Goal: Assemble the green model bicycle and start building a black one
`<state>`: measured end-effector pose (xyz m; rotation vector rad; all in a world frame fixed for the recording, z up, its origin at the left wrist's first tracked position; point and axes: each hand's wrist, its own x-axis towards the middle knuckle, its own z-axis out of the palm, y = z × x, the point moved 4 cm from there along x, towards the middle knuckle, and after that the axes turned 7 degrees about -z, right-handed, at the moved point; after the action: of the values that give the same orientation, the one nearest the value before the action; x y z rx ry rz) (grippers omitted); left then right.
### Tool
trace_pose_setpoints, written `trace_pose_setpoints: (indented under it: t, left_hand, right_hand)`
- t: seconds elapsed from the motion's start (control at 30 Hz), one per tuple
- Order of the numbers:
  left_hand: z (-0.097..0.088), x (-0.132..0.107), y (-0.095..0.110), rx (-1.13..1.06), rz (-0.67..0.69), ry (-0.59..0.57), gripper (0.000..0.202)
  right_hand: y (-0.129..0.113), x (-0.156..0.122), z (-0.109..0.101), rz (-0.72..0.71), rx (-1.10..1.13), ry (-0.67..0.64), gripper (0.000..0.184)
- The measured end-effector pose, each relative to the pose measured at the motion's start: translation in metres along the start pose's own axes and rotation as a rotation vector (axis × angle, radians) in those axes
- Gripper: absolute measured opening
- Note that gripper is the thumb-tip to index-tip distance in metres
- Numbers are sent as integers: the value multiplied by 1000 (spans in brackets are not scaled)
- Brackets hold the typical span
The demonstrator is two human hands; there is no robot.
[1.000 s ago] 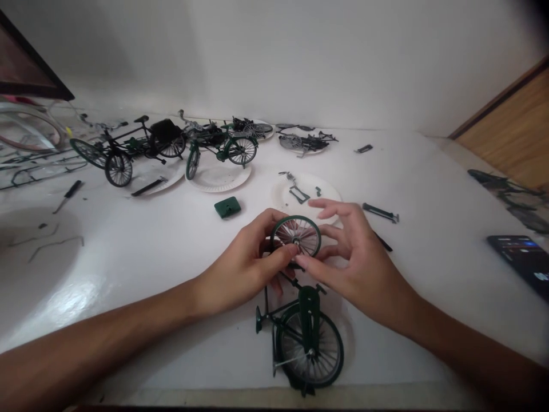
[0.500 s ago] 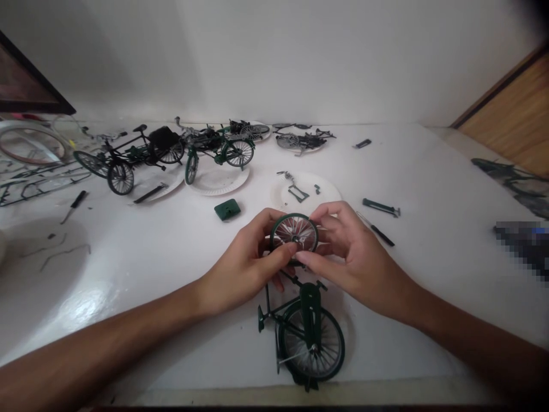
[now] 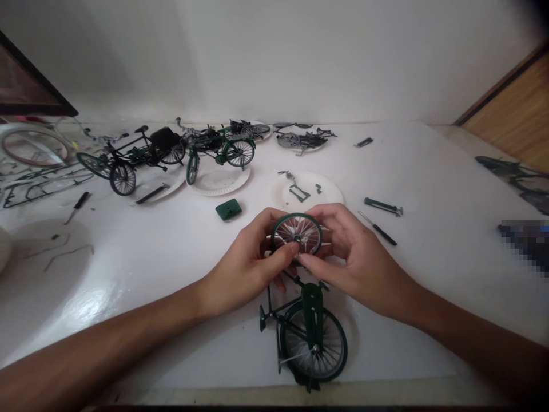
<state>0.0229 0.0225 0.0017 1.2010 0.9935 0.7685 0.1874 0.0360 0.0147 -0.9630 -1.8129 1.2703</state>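
A small spoked wheel (image 3: 306, 234) with a green rim stands at the front end of a green model bicycle (image 3: 312, 315), which lies on its side on the white table. My left hand (image 3: 261, 252) is closed on the wheel, its thumb against the spokes near the hub. From the other side, my right hand (image 3: 347, 243) grips the same wheel, fingers at its rim and thumb low near the hub. The fingers hide where wheel and frame meet. Saddle, chain cover and rear wheel of the bicycle show below my hands.
Beyond my hands, a paper plate (image 3: 332, 189) bears small parts. A green flat piece (image 3: 229, 209) lies left; a green stand-like part (image 3: 383, 206) and a screwdriver (image 3: 384, 233) lie right. Several model bicycles, including a black one (image 3: 141, 151), stand at the back left.
My right fingers have shifted slightly along the wheel's rim. Both hands keep hold of the wheel, and the whole view has moved a little.
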Motion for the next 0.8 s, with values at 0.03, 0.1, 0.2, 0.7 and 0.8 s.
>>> trace_pose_setpoints:
  t: [0.03,0.1,0.2,0.7,0.8]
  left_hand:
    - [0,0,0,1,2,-1,24]
    - [0,0,-1,1,3,-2,24]
    - [0,0,0,2,7,-1,25]
    - [0,1,-1,-1,8,-7,24]
    - [0,1,0,-3,18,-7,24]
  right_hand:
    - [0,0,0,0,-3,-2,41]
    - [1,0,0,5,-2,-8,44]
    - [2,0,-1,13,-5,-14,43]
    - [2,1,-2,-7,-10,-25,43]
    - [3,1,-2,3,1,-27,43]
